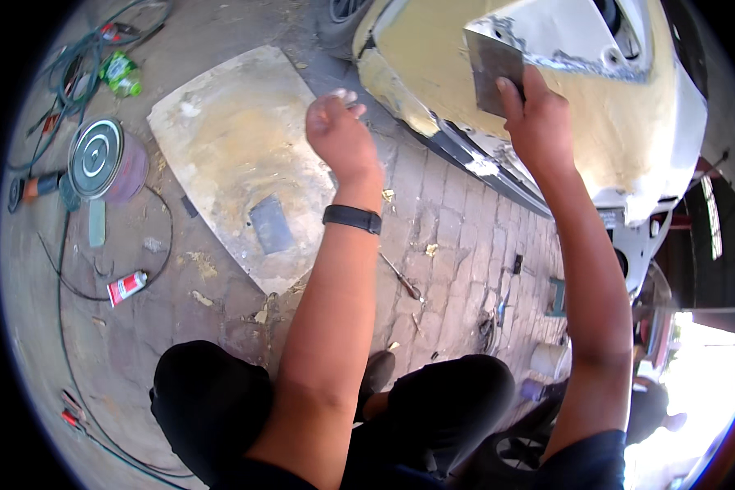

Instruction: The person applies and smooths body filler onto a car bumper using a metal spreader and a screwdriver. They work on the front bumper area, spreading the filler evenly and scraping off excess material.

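My right hand (539, 122) grips a thin grey metal putty spreader (492, 69), thumb on its face. The blade stands against or just in front of a car body panel (420, 57) coated in beige filler, beside a bare whitish patch with rough grey edges (563, 33). My left hand (341, 139), with a black band on its wrist, hovers over the right edge of a filler-smeared board (212, 155). Its fingers are curled inward with whitish smears at the tips; whether they hold something small is hidden. A grey rectangular sheet (271, 224) lies on the board.
To the left stand a round lidded can (98, 159) and an orange-and-black tool (37, 188), among hoses and cables (65, 286). A green bottle (121, 73), a red-and-white tube (127, 287) and a screwdriver (402, 278) lie on the brick floor. A white bucket (550, 358) stands at right.
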Demonstrator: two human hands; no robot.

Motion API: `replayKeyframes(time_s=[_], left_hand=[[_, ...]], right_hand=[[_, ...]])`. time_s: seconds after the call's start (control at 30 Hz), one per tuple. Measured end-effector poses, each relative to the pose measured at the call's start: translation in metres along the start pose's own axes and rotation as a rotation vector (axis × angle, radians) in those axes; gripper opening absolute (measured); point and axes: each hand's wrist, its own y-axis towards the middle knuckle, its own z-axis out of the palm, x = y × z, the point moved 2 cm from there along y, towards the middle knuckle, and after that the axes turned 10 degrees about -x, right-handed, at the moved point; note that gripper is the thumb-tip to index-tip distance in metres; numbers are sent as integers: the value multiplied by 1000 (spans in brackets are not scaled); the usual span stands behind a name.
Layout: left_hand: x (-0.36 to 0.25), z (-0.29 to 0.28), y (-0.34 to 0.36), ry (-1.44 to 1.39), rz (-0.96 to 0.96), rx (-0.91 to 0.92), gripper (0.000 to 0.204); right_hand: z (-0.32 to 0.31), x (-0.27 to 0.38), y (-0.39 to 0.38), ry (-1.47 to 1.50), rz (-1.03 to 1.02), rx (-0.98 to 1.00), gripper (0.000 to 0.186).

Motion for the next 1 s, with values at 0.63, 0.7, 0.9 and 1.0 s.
replayKeyframes(time_s=[0.63, 0.7, 0.9, 1.0], left_hand=[[-23, 7, 4, -18, -41, 6, 21], [-20, 5, 8, -23, -52, -3, 22], [-25, 11, 19, -18, -59, -55, 30], [-23, 15, 15, -34, -47, -9, 29]], right_hand=[[4, 25, 31, -78, -98, 22, 28], [-1, 25, 30, -88, -83, 15, 28], [0, 31, 31, -284, -170, 146, 25], [-11, 38, 46, -255, -219, 84, 24]])
